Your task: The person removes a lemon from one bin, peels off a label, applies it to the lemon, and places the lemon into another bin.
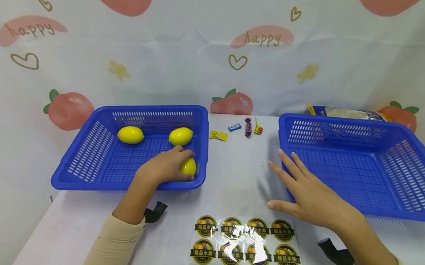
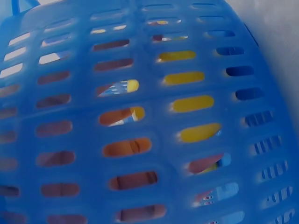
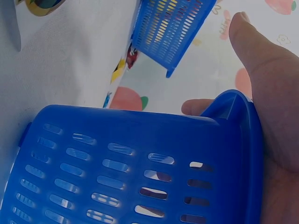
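Observation:
My left hand point(image 1: 168, 165) reaches into the left blue basket point(image 1: 73, 186) and grips a lemon point(image 1: 188, 167) by the basket's near right corner. Through the basket's slots in the left wrist view, the yellow of that lemon point(image 2: 192, 103) shows beside the fingers. Two more lemons lie in the same basket, one lemon point(image 1: 181, 136) just beyond the hand and another lemon point(image 1: 131, 134) farther left. My right hand point(image 1: 312, 199), fingers spread, is held by the left side of the right blue basket point(image 1: 357, 122), with nothing in its grasp; in the right wrist view its thumb point(image 3: 254, 44) sticks out.
Between the baskets lie a yellow wrapped candy point(image 1: 218, 135), a blue candy point(image 1: 234, 127), a purple candy point(image 1: 248, 128) and a lollipop point(image 1: 258, 129). A clear sheet of round stickers point(image 1: 245, 243) lies in front. Behind the right basket is a plastic package point(image 1: 348, 113).

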A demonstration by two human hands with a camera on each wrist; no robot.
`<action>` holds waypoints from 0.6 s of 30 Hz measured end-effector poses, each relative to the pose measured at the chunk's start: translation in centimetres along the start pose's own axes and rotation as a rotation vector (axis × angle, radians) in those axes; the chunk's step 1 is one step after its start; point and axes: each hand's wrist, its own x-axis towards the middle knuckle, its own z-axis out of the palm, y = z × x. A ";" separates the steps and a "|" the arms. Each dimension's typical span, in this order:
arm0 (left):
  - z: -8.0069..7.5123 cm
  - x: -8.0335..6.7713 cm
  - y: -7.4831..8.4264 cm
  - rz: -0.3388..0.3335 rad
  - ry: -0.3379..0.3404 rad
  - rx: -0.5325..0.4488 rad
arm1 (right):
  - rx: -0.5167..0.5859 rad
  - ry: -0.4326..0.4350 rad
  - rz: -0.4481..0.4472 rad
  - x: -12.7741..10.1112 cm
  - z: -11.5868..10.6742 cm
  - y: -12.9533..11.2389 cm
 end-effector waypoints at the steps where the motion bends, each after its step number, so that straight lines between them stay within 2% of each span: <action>1: 0.0 0.0 -0.1 0.003 -0.004 -0.008 | 0.001 -0.001 0.001 0.0 0.0 0.0; 13: -0.2 0.2 -1.2 0.101 -0.042 -0.082 | -0.002 0.006 -0.001 0.0 0.1 0.1; 18: -0.3 0.1 -1.2 0.101 -0.054 -0.108 | -0.002 0.005 -0.004 0.1 0.1 0.2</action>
